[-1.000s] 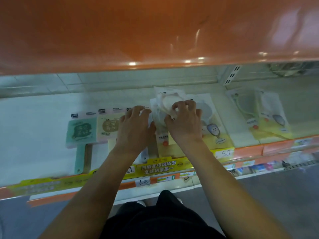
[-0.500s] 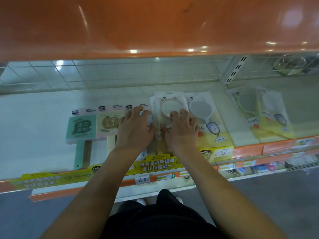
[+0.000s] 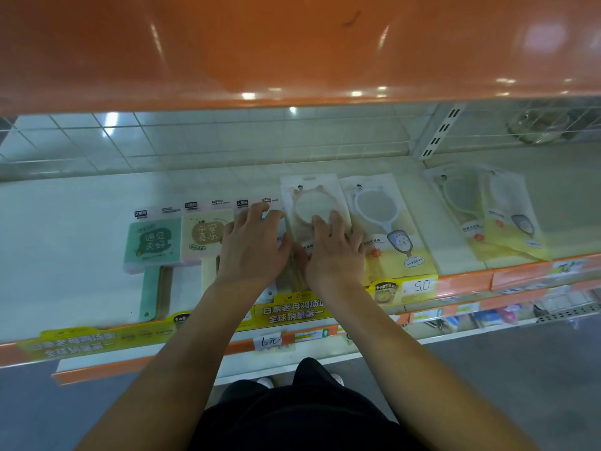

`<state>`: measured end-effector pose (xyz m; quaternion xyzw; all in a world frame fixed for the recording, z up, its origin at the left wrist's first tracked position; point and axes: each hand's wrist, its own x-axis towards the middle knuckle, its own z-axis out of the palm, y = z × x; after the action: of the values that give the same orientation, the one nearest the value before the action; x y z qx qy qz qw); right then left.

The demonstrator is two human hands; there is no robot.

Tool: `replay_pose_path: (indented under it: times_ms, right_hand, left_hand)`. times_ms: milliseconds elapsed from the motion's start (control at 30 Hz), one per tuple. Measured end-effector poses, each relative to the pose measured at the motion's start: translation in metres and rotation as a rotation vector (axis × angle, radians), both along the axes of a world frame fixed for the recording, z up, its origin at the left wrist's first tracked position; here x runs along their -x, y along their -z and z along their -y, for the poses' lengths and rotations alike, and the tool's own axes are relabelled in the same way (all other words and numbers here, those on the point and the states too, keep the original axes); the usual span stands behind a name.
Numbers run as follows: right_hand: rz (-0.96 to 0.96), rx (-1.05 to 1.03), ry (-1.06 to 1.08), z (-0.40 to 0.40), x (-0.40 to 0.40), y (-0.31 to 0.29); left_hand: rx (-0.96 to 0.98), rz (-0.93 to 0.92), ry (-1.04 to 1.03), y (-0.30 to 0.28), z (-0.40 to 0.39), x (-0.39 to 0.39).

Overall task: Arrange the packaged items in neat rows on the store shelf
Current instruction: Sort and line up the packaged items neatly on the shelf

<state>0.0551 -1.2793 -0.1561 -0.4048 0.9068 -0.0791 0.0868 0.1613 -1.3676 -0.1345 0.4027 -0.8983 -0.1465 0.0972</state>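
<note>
With the left hand [image 3: 252, 242] spread flat on a third square mirror pack and the right hand [image 3: 335, 252] pressing open fingers on the cat-ear mirror pack [image 3: 312, 203] at mid-shelf [image 3: 65, 242], squaring it beside the white mirror pack [image 3: 379, 216] looked best done by sliding, not lifting (each clear pouch held one mirror).

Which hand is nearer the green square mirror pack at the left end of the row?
Left. The left hand lies two packs to the right of the green mirror pack, past the beige pack; the right hand lies farther right, on the cat-ear mirror pack.
</note>
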Motion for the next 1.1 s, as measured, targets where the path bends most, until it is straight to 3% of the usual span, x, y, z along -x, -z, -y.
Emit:
replay_pose_path:
  times_ms: [700, 1100]
  right_hand:
    - [-0.003, 0.081, 0.047, -0.008, -0.015, 0.002]
    - [-0.009, 0.245, 0.203, -0.045, 0.035, -0.001]
  left_hand:
    - [-0.016, 0.008, 0.087, -0.002, 0.003, -0.005]
    - [0.011, 0.016, 0.181, -0.001, -0.026, 0.049]
